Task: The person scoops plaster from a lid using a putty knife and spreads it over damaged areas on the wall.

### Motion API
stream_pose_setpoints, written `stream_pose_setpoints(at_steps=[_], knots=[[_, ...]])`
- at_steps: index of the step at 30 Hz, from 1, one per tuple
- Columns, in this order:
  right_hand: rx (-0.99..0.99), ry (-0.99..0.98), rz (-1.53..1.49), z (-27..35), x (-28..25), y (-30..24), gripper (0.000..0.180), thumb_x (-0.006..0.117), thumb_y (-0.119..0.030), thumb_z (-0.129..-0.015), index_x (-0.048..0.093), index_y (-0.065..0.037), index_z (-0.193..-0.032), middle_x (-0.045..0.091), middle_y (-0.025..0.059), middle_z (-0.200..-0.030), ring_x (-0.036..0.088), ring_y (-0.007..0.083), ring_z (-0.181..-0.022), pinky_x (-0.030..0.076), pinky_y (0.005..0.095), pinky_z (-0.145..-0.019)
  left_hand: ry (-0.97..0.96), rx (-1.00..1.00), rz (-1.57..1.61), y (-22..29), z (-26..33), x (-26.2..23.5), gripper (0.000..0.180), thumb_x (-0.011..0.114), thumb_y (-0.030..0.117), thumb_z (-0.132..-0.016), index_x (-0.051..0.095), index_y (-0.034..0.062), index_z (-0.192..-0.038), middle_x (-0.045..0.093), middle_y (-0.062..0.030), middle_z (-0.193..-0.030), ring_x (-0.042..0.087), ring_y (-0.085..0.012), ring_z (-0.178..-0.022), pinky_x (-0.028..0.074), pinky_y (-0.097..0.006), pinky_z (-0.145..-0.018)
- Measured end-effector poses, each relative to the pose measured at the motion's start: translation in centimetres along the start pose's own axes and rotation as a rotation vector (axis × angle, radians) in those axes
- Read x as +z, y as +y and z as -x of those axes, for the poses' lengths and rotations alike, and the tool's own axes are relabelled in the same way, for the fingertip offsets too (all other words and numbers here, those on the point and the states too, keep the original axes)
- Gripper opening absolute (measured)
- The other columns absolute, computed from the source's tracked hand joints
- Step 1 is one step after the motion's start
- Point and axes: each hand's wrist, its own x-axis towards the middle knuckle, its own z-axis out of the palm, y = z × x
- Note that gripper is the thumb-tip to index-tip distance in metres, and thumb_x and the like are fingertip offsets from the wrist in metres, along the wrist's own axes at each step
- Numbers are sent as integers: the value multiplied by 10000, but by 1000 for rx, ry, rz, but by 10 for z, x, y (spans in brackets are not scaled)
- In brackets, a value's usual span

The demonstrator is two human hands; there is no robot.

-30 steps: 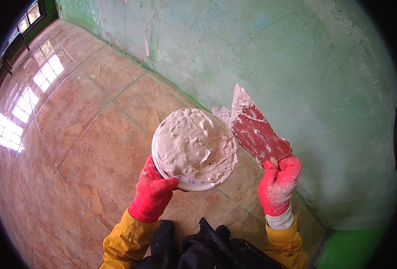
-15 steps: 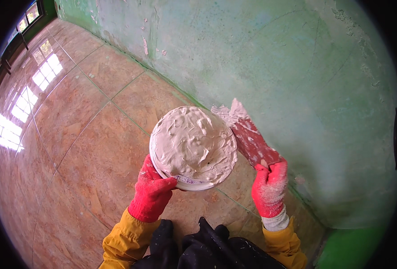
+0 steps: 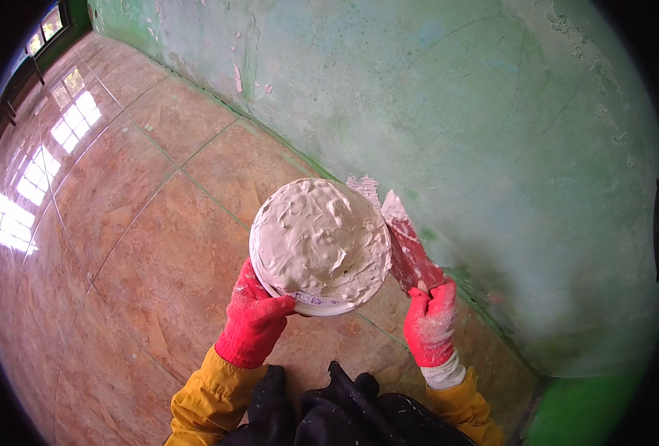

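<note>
My left hand (image 3: 254, 321), in a red glove, is closed on the lower left rim of a round white lid (image 3: 316, 306). Pale pinkish putty (image 3: 322, 241) is heaped over nearly all of the lid. In my right hand (image 3: 429, 323), also gloved in red, is a reddish putty knife (image 3: 414, 256), its tip pointing up and away from me. Putty coats the knife's tip and smears its face. The knife stands just right of the lid, close to the wall; whether it touches either I cannot tell. Behind the lid's far right edge, a fresh putty patch (image 3: 364, 189) shows on the wall.
A worn green wall (image 3: 508, 134) runs along the right, with flaking spots. Brown tiles (image 3: 143, 260) with green joints cover the floor. Bright green paint (image 3: 586, 409) shows at lower right. A window (image 3: 45, 30) stands far left, its light reflected on the tiles.
My right hand has drawn the putty knife down and left, toward me and nearer the lid. More of the wall's putty patch shows now. My left hand and the lid have hardly moved.
</note>
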Motion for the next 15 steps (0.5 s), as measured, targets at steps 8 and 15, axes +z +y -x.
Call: stream_pose_setpoints(at_steps=[8, 15], knots=[[-40, 49, 18, -1, -4, -8, 130, 447, 6, -872, 463, 13, -1001, 571, 132, -953, 570, 170, -804, 476, 305, -713, -11, 11, -3, 1, 1, 8, 744, 561, 68, -668, 292, 41, -1361, 460, -115, -1302, 518, -254, -1115, 461, -357, -871], [-173, 29, 202, 3, 1, -16, 196, 504, 25, -794, 496, 27, -990, 618, 178, -974, 652, 266, -731, 512, 339, -633, -6, 31, 29, 1, 0, 9, 736, 550, 65, -671, 289, 38, -1359, 469, -122, -1286, 546, -258, -1066, 494, -355, -812]])
